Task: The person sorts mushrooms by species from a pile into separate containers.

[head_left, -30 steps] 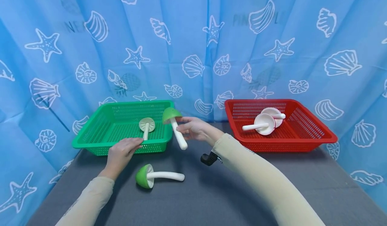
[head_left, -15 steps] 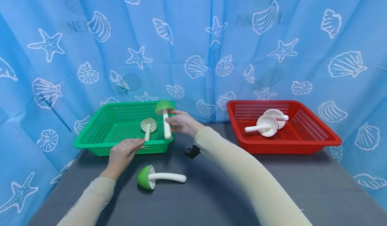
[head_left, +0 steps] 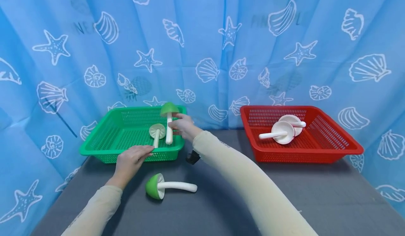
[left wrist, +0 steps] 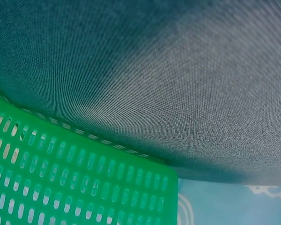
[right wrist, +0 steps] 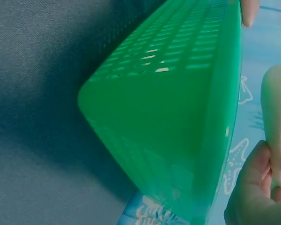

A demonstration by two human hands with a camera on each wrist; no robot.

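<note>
A toy mushroom with a green cap (head_left: 169, 109) and a white stem is gripped by my right hand (head_left: 186, 127), over the right end of the green basket (head_left: 104, 152). Its stem points down, and in the right wrist view the fingers and thumb pinch the stem (right wrist: 278, 112). My left hand (head_left: 130, 161) holds the basket's front rim between fingers and thumb. Just beyond those fingertips another mushroom (head_left: 157, 132) leans inside the basket, underside up. A third green-capped mushroom (head_left: 177, 185) lies on its side on the table in front of the basket.
To the right stands a red basket (head_left: 308, 155) with two mushrooms (head_left: 282, 133), undersides showing. Both baskets sit on a dark grey tabletop (head_left: 221, 194). A blue curtain (head_left: 205, 46) with shell prints hangs right behind them.
My right hand has carried its mushroom leftward, from beside the green basket's right end to above its inside, the stem turning more upright. The left hand stays at the rim.
</note>
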